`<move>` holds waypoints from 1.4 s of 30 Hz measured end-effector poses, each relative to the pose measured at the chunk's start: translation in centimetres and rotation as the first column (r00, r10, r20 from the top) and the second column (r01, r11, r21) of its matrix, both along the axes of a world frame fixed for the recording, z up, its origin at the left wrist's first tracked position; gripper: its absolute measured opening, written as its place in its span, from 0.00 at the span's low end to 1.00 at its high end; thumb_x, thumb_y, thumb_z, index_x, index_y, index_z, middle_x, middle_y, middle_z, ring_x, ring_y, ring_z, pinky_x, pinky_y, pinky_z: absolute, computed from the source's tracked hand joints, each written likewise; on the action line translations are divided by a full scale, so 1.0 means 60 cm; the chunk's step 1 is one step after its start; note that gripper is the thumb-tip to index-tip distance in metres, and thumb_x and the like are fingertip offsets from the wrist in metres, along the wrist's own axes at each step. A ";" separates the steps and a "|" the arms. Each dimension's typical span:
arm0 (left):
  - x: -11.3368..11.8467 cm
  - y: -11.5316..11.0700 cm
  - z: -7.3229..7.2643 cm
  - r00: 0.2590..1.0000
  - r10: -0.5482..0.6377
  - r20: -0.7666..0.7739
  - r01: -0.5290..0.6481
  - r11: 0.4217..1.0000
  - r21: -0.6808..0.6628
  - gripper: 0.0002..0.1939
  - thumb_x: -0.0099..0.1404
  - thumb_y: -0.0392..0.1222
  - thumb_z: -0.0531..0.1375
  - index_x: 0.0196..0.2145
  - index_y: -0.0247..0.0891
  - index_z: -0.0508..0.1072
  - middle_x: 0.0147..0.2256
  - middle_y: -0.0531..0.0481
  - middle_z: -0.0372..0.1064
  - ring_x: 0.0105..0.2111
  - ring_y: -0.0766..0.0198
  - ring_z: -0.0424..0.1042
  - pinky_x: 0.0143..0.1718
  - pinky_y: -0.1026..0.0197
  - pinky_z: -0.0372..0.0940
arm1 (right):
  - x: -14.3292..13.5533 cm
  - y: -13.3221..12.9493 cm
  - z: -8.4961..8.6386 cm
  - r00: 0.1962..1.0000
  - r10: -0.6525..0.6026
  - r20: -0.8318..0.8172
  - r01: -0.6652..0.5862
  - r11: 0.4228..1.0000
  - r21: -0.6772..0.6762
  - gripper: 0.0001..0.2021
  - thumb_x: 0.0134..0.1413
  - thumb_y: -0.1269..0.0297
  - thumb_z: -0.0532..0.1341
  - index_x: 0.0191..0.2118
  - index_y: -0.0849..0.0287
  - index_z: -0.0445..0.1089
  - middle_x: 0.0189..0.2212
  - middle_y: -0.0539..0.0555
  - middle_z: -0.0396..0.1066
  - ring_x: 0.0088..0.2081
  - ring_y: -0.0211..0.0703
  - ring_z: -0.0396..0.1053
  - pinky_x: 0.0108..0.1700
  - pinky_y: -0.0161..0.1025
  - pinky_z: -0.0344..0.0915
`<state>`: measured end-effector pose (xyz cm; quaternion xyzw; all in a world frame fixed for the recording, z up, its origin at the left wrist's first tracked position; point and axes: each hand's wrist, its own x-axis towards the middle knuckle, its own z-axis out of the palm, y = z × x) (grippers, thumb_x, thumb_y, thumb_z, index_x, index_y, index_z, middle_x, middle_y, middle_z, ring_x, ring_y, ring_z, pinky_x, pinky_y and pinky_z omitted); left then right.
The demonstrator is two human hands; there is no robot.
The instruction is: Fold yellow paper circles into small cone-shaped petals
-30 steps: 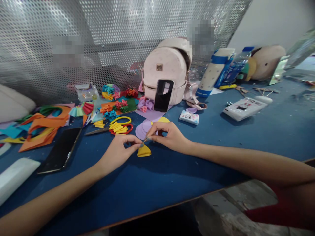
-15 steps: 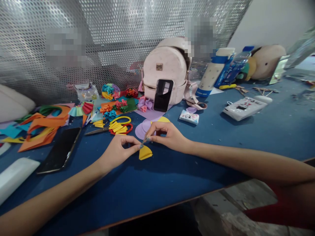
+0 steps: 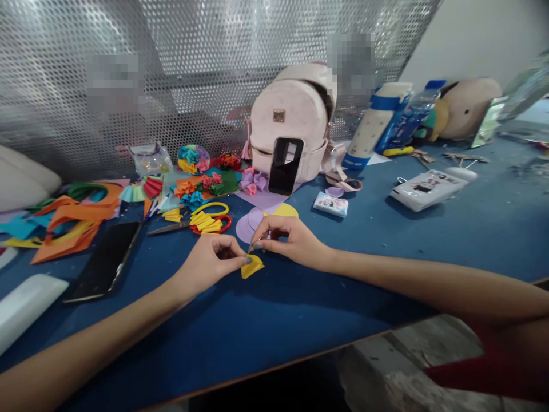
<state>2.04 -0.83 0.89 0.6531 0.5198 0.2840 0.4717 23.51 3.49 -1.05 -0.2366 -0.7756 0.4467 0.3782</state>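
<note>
In the middle of the blue table, my left hand (image 3: 210,263) pinches a folded piece of yellow paper (image 3: 252,267) between thumb and fingers. The paper fans out below my fingertips, its pleats stacked. Close by on the right, my right hand (image 3: 294,243) is closed in a pinch on a thin, pointed sliver (image 3: 250,247) whose tip meets the top of the yellow paper; its exact kind is too small to make out. Just behind the hands lie purple paper circles (image 3: 246,228) and a yellow paper circle (image 3: 286,210), partly covered by my right hand.
Scissors (image 3: 171,228) with pleated yellow pieces (image 3: 206,222) on their handles lie left of centre. A dark phone (image 3: 105,260) and orange paper scraps (image 3: 72,229) are further left. Behind stand a pale backpack (image 3: 288,117) and upright phone (image 3: 285,166); a tissue pack (image 3: 330,205) lies right.
The yellow paper has tilted slightly, and my left thumb now covers more of its upper part. My right hand stays nearly in place.
</note>
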 end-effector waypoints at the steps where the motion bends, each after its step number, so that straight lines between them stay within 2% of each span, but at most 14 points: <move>1: 0.000 0.001 0.000 1.000 0.000 0.000 0.000 1.000 -0.002 0.10 0.52 0.43 0.67 0.22 0.35 0.73 0.23 0.49 0.73 0.24 0.65 0.68 0.28 0.64 0.59 | 0.000 -0.001 0.000 1.000 -0.004 0.006 0.003 1.000 0.009 0.06 0.60 0.63 0.64 0.34 0.61 0.74 0.31 0.51 0.73 0.30 0.35 0.68 0.32 0.32 0.63; 5: 0.001 0.001 0.000 1.000 -0.027 0.002 0.027 1.000 0.015 0.10 0.54 0.42 0.67 0.22 0.36 0.72 0.24 0.50 0.74 0.25 0.64 0.69 0.29 0.63 0.60 | 0.000 -0.004 0.003 0.998 -0.008 0.061 0.002 0.995 0.097 0.04 0.60 0.66 0.65 0.35 0.60 0.75 0.31 0.51 0.75 0.29 0.35 0.68 0.31 0.32 0.62; 8: 0.006 -0.004 0.007 0.996 -0.034 -0.079 0.045 0.988 0.146 0.08 0.56 0.38 0.66 0.23 0.37 0.71 0.23 0.53 0.72 0.25 0.66 0.68 0.29 0.64 0.59 | 0.002 -0.005 0.004 0.992 -0.001 0.128 -0.033 0.965 0.261 0.02 0.61 0.69 0.65 0.37 0.59 0.76 0.33 0.52 0.77 0.33 0.37 0.71 0.35 0.33 0.64; 12: 0.011 -0.015 0.016 0.965 0.058 -0.254 0.057 0.905 0.421 0.10 0.55 0.28 0.66 0.28 0.38 0.69 0.25 0.58 0.70 0.28 0.66 0.68 0.31 0.63 0.57 | 0.003 -0.009 0.004 0.979 -0.033 0.203 -0.054 0.911 0.408 0.03 0.63 0.70 0.64 0.38 0.58 0.76 0.35 0.52 0.77 0.37 0.39 0.73 0.41 0.36 0.67; 16: 0.008 -0.015 0.016 0.914 0.059 -0.402 0.190 0.812 0.551 0.13 0.55 0.30 0.70 0.34 0.39 0.72 0.28 0.58 0.72 0.32 0.62 0.70 0.38 0.58 0.57 | 0.001 -0.012 0.006 0.978 -0.089 0.188 -0.007 0.890 0.455 0.05 0.62 0.73 0.62 0.36 0.58 0.74 0.34 0.52 0.76 0.37 0.39 0.73 0.41 0.36 0.66; 20: 0.001 -0.007 0.010 0.915 0.009 -0.404 0.232 0.807 0.544 0.04 0.62 0.32 0.65 0.32 0.40 0.76 0.33 0.55 0.76 0.37 0.60 0.72 0.42 0.56 0.58 | 0.002 -0.008 0.008 0.984 -0.124 0.130 0.055 0.897 0.438 0.06 0.61 0.73 0.60 0.36 0.59 0.74 0.33 0.51 0.76 0.33 0.37 0.69 0.34 0.34 0.64; 23: 0.000 -0.004 0.010 0.949 -0.015 -0.314 0.183 0.838 0.514 0.08 0.66 0.34 0.61 0.30 0.40 0.78 0.32 0.54 0.77 0.37 0.60 0.73 0.44 0.56 0.60 | 0.003 -0.006 0.008 0.986 -0.120 0.119 0.055 0.894 0.444 0.06 0.62 0.72 0.60 0.36 0.59 0.74 0.34 0.52 0.76 0.32 0.37 0.68 0.34 0.34 0.64; 26: 0.000 -0.003 0.012 0.973 -0.046 -0.224 0.141 0.892 0.430 0.10 0.64 0.37 0.60 0.26 0.39 0.77 0.29 0.53 0.75 0.32 0.63 0.72 0.38 0.60 0.62 | 0.003 -0.008 0.008 0.987 -0.112 0.119 0.043 0.880 0.472 0.06 0.62 0.73 0.60 0.36 0.59 0.74 0.34 0.52 0.76 0.36 0.39 0.71 0.39 0.36 0.66; 29: -0.001 -0.003 0.013 0.983 -0.052 -0.179 0.117 0.918 0.379 0.09 0.62 0.37 0.61 0.25 0.39 0.77 0.27 0.54 0.74 0.28 0.65 0.70 0.33 0.63 0.61 | 0.002 -0.011 0.008 0.984 -0.113 0.141 0.032 0.878 0.478 0.05 0.61 0.74 0.60 0.37 0.58 0.73 0.35 0.52 0.76 0.37 0.40 0.71 0.40 0.36 0.66; 42: 0.003 -0.002 0.009 0.990 -0.019 -0.141 0.074 0.917 0.393 0.08 0.58 0.36 0.61 0.23 0.38 0.75 0.24 0.54 0.72 0.26 0.66 0.67 0.33 0.64 0.62 | 0.001 -0.019 0.016 0.966 -0.139 0.220 0.013 0.872 0.489 0.04 0.61 0.72 0.59 0.37 0.59 0.71 0.35 0.52 0.74 0.37 0.40 0.70 0.39 0.36 0.63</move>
